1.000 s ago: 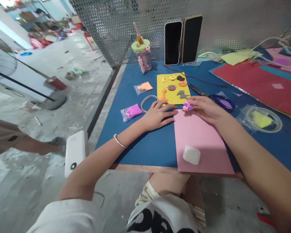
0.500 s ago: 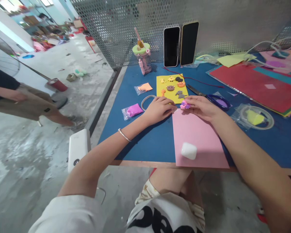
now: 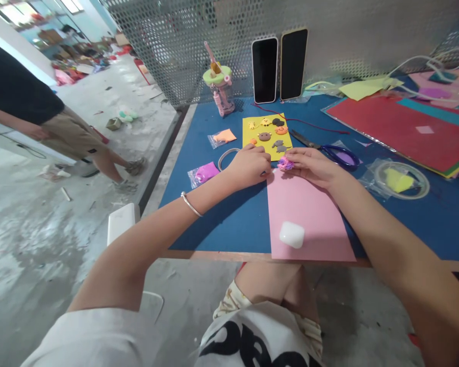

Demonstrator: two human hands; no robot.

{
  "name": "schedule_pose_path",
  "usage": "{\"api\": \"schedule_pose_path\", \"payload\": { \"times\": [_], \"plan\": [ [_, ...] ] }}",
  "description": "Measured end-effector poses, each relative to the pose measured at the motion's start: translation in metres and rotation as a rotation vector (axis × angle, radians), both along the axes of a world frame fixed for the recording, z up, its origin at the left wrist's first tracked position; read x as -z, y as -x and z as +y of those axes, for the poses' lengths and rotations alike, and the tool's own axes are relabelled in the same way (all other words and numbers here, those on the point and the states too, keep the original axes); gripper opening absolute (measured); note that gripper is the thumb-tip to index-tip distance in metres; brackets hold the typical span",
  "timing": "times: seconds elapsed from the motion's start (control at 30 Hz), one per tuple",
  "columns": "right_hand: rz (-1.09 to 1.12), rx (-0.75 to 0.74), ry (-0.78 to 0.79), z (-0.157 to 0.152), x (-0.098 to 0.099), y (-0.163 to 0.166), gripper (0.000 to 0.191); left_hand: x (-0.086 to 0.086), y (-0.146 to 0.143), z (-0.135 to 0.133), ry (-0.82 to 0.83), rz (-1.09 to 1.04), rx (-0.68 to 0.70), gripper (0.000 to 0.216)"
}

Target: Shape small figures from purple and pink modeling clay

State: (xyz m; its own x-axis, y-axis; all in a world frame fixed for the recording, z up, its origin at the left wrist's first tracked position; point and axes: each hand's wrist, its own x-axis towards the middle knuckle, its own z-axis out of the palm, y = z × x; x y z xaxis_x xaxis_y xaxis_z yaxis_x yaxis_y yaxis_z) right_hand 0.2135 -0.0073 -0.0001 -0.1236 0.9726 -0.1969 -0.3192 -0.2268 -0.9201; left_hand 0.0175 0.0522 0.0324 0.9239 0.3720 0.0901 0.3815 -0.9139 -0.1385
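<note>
A lump of mottled pink and purple clay (image 3: 285, 163) is pinched in the fingertips of my right hand (image 3: 311, 167), over the top edge of a pink sheet (image 3: 309, 204). Just left of it, my left hand (image 3: 249, 167) rests with its fingers curled; whatever they hold, if anything, is hidden. Beyond both hands lies a yellow card (image 3: 248, 125) bearing several small clay animals, among them a brown head (image 3: 264, 136) and a grey figure (image 3: 280, 146). A glossy white case (image 3: 292, 234) sits on the pink sheet near the table edge.
Packets of magenta clay (image 3: 206, 172) and orange clay (image 3: 224, 136) lie left. Blue-handled scissors (image 3: 338, 158), a clear tape roll (image 3: 401, 179) and red sheets (image 3: 398, 127) are right. Two phones (image 3: 265, 71) and a pink cup (image 3: 222, 97) stand behind. A person (image 3: 72, 132) stands left.
My left fingers have curled in more tightly. The clay stays in my right hand. The person at the left has moved further into view, and the whole view has shifted slightly.
</note>
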Motion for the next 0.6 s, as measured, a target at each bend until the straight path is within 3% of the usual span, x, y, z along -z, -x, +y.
{"api": "schedule_pose_path", "payload": {
  "times": [0.6],
  "plan": [
    [-0.001, -0.021, -0.016, 0.0001, 0.0012, -0.0010, 0.027, -0.0006, -0.0057, 0.0060, -0.010, 0.030, 0.001, 0.016]
  ]
}}
